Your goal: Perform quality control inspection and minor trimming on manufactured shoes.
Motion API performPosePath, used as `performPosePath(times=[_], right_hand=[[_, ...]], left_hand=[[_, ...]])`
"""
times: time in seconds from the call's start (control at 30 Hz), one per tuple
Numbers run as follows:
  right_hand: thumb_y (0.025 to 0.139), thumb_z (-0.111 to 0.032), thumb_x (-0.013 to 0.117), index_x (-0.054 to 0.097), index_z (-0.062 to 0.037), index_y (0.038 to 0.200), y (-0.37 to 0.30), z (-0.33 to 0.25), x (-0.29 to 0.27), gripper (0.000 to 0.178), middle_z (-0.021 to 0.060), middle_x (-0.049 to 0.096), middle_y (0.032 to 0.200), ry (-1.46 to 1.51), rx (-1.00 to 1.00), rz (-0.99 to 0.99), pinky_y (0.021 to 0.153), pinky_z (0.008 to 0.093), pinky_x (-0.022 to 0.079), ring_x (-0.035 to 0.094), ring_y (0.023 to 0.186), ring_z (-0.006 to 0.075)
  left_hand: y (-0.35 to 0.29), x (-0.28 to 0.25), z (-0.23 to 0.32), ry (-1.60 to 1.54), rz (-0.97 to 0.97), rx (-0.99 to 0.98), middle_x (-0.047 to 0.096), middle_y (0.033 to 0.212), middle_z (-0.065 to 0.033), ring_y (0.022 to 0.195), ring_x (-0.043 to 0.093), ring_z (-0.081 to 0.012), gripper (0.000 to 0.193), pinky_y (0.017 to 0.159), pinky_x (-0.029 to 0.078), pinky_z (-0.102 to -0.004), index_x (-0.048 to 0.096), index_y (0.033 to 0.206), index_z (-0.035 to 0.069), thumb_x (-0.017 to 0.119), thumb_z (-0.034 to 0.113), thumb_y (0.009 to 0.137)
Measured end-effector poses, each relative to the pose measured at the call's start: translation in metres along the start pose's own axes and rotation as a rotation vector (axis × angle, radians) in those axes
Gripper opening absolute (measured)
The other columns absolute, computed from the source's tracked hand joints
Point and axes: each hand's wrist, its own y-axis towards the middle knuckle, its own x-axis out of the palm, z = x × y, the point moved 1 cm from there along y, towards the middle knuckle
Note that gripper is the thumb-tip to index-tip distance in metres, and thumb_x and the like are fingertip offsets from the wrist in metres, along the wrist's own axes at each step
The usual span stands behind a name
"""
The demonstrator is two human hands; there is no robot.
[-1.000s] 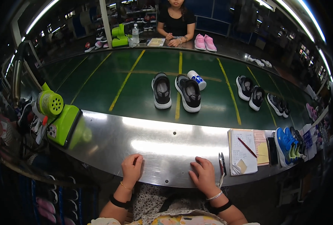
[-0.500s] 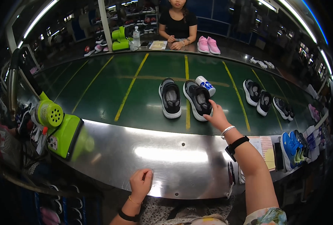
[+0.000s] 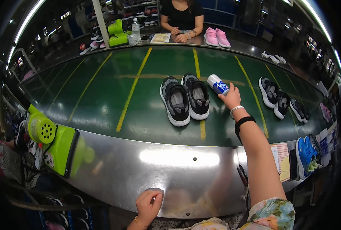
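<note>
Green belt point(image 3: 93, 111) marked with yellow lines runs across the workshop, and along its near side lies a shiny metal bench point(image 3: 113, 161). Over the belt, the right hand point(image 3: 231, 96) is at a white-and-blue container point(image 3: 217, 84), which lies tilted on the green surface just right of the nearest black-and-grey shoes; thumb and fingers stand to either side of its near end, though whether the grip has closed cannot be told. At the bench's near edge, the left hand point(image 3: 149, 205) is loosely curled, thumb drawn in to the fingers, with nothing visible in it. Left of the container, the left shoe point(image 3: 176, 109) and the right shoe point(image 3: 197, 97) sit close together, heels toward the wearer. By the right forearm lie dark-handled snips point(image 3: 242, 175), and beyond it papers point(image 3: 283, 161), a dark flat phone-like object point(image 3: 294, 165) and blue shoes point(image 3: 304, 153), partly overlapping. More dark shoes point(image 3: 270, 94) stand farther right on the belt. At the left end of the bench is a lime-green machine point(image 3: 61, 149) with a round, perforated head. Across the belt, on the far ledge, are pink shoes point(image 3: 217, 37), a clear bottle point(image 3: 135, 28), a second green machine point(image 3: 118, 34) and a person in black point(image 3: 182, 15) whose forearms rest there, beside a printed sheet point(image 3: 161, 37).
</note>
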Motion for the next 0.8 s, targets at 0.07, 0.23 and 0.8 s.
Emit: performPosePath(times=[0.07,0.23,0.8], right_hand=[[0.066,-0.035,0.078,0.032,-0.0126,0.138,0.011,0.005,0.010,0.089,0.0209,0.039,0.133,0.032,0.101,-0.052,0.099,0.0456,0.037,0.042,0.121,0.0390],[0.067,-0.034,0.077,0.033,-0.0111,0.136,0.018,0.027,0.026,0.085,0.0232,0.046,0.125,0.186,0.048,-0.202,0.090,0.0428,0.046,0.053,0.109,0.0384],[0.076,-0.034,0.065,0.042,-0.0087,0.126,-0.153,-0.033,-0.184,0.061,0.0156,0.056,0.103,0.458,-0.124,-0.347,0.079,0.0345,0.049,0.060,0.093,0.0229]], left_hand=[[0.000,-0.003,0.000,0.002,-0.001,0.008,0.065,0.075,-0.0087,0.065,0.062,-0.0204,0.004,0.058,0.049,-0.0289,0.065,0.077,0.002,0.066,0.006,0.076],[0.000,0.002,0.010,-0.010,0.002,-0.034,0.063,0.076,-0.0113,0.063,0.061,-0.0206,0.006,0.056,0.048,-0.0282,0.064,0.083,0.001,0.065,0.005,0.080],[-0.002,-0.001,-0.011,-0.047,-0.021,-0.062,0.065,0.079,-0.0091,0.066,0.061,-0.0172,0.012,0.060,0.048,-0.0263,0.065,0.087,0.003,0.065,0.012,0.080]])
